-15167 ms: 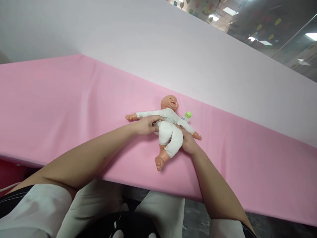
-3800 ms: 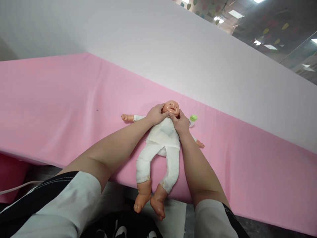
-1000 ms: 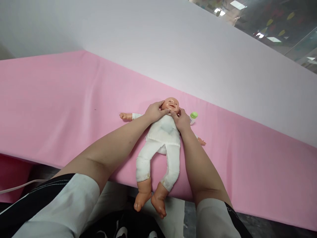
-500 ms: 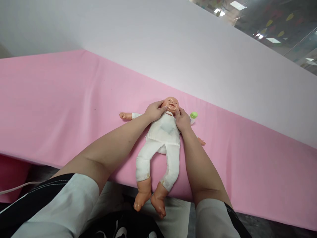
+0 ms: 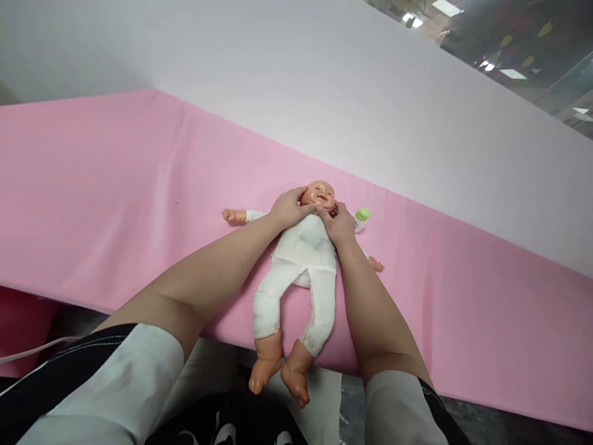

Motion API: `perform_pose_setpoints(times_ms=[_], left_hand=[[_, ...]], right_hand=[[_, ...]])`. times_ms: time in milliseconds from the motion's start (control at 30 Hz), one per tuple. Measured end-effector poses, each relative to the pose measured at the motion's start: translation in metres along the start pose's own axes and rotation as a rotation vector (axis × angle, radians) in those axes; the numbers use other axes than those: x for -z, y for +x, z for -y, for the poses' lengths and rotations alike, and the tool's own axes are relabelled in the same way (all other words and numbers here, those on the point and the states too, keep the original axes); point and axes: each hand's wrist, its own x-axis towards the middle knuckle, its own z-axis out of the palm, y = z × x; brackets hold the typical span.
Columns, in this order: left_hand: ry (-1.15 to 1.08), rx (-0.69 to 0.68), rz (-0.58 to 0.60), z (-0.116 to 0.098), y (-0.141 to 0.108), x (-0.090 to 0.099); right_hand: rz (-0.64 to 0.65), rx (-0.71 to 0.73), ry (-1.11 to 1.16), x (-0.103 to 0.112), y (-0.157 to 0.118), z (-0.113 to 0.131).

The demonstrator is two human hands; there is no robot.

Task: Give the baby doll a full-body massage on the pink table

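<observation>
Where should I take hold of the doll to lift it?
Probably by the doll's torso, one hand from each side, below its outspread arms: it lies face up, so its broad trunk offers both flanks. The feet overhang the pink surface, likely a poorer hold. The left hand and right hand flank its head.

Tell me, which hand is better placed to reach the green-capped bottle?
Probably the right hand: it is near the bottle; the left hand is on the far side of the doll's head.
</observation>
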Motion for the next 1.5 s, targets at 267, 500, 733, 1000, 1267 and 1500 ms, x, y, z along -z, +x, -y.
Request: perform_pose_setpoints(times_ms=[267, 500, 733, 1000, 1267, 1500], left_hand=[[-0.045, -0.014, -0.013, 0.003, 0.001, -0.002], [-0.179, -0.003, -0.027, 0.014, 0.005, -0.007], [-0.219, -0.012, -0.043, 0.019, 0.008, -0.010], [-0.050, 0.007, -0.010, 0.002, 0.001, -0.002], [-0.080, 0.011, -0.018, 0.003, 0.001, -0.003], [-0.231, 0.015, -0.039, 0.016, 0.004, -0.008]], right_hand=[[0.005, 0.047, -0.001, -0.001, 0.003, -0.006], [0.035, 0.084, 0.014, 0.000, 0.008, -0.017], [-0.015, 0.065, 0.058, -0.002, 0.006, -0.018], [-0.019, -0.004, -0.046, -0.001, 0.000, -0.001], [0.002, 0.037, -0.073, 0.000, 0.001, -0.003], [0.049, 0.099, -0.015, 0.002, 0.006, -0.015]])
